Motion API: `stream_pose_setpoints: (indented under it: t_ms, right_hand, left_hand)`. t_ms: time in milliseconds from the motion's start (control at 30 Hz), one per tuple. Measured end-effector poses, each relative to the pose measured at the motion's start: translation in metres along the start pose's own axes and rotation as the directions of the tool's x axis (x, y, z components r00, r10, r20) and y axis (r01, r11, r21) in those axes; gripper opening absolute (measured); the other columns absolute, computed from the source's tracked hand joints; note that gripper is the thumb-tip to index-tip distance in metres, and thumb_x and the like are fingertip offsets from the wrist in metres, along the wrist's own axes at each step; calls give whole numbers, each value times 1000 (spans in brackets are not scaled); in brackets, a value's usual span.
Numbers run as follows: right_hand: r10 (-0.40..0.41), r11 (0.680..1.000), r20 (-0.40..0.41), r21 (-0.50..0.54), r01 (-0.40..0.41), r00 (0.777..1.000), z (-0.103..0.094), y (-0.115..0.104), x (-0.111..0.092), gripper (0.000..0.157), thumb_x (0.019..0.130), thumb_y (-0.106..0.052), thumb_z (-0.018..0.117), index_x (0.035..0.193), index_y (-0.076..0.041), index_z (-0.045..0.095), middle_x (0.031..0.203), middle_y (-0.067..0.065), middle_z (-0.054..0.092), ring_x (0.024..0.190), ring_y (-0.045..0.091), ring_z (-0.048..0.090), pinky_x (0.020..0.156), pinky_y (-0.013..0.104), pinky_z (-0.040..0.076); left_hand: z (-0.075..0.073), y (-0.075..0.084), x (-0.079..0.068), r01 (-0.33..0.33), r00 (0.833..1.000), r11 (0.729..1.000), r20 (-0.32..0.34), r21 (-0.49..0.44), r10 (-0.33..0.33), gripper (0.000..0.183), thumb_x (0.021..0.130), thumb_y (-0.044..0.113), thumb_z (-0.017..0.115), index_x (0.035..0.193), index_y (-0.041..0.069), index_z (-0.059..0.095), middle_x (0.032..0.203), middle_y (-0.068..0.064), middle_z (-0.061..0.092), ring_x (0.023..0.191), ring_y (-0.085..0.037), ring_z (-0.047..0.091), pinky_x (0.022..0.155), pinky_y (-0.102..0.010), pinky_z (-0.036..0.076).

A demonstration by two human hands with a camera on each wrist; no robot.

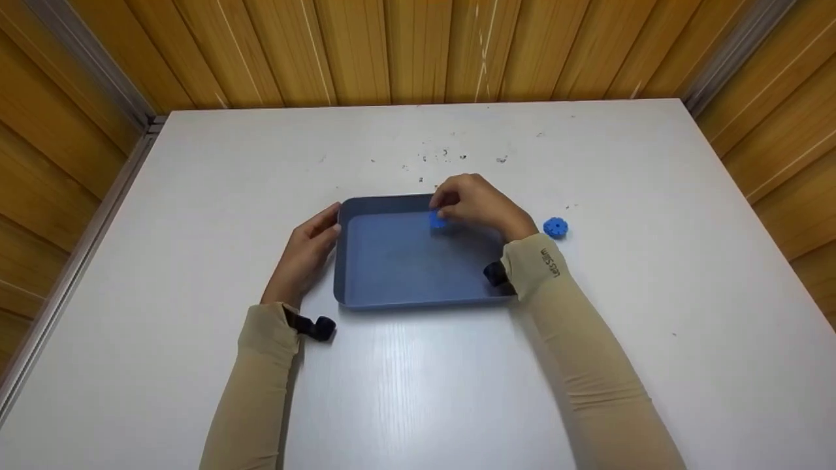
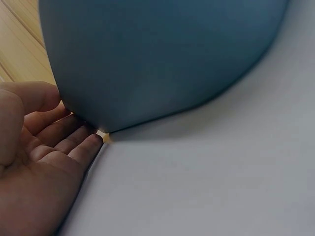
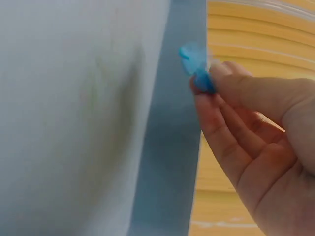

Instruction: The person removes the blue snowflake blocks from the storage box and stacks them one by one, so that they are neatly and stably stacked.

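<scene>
A blue-grey rectangular tray (image 1: 418,302) lies on the white table. At its left wall is my left hand (image 1: 307,251), the fingers and thumb reaching to the outer side near the rim. In the left wrist view the fingertips (image 2: 93,142) touch the tray's edge and are fairly straight. Over the far part of the tray, my right hand (image 1: 480,202) pinches a small blue plastic piece (image 1: 437,220) between thumb and fingers. The right wrist view shows this blue piece (image 3: 194,61) blurred, beside the tray's wall (image 3: 172,118).
A round, notched blue plastic disc (image 1: 556,227) with small holes lies on the table right of the tray, close to my right wrist. Dark specks mark the white table (image 1: 418,365) behind the tray. Wood-look panels (image 1: 418,52) stand at the back and sides.
</scene>
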State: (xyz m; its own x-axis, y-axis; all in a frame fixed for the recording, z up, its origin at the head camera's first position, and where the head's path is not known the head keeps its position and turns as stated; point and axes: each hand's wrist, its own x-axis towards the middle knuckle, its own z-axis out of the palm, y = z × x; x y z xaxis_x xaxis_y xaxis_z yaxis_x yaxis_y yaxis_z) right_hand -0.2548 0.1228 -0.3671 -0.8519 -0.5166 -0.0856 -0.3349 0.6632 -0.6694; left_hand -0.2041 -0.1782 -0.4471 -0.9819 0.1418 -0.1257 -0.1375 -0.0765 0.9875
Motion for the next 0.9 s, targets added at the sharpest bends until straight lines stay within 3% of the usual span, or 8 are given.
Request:
stream_pose_setpoints:
  t_ms: [267,500,700,900]
  right_hand:
    - [36,999,-45,-19,-37,998,-25,7,-19,16,89,-8,67,103,-6,74,103,11,72,92,22,65,81,36,53]
    - [43,999,-127,-19,-46,991,-45,21,-39,18,90,-8,66,107,-5,73,106,12,70,104,25,61,90,42,51]
    - [100,995,-152,-3,-101,983,-59,39,-55,20,91,-9,65,110,-6,71,108,13,69,102,25,63,94,44,50]
    - [120,992,-206,-13,-125,971,-67,54,-70,20,92,-8,63,110,-5,71,106,14,69,95,26,64,88,42,51]
  left_hand:
    - [1,1,-1,17,1000,1000,-21,-4,-18,51,99,8,50,148,12,37,155,-5,36,143,-15,31,119,-31,27]
    - [1,2,-2,5,1000,1000,-12,-13,-5,51,99,7,49,148,10,36,154,-7,36,143,-15,32,118,-30,27]
    - [3,2,-2,-2,1000,1000,-14,10,3,51,99,8,49,148,10,37,154,-7,36,143,-15,32,118,-31,27]
    - [2,2,-2,-11,1000,1000,-7,4,11,51,99,8,49,149,10,36,154,-6,36,143,-15,31,119,-31,27]
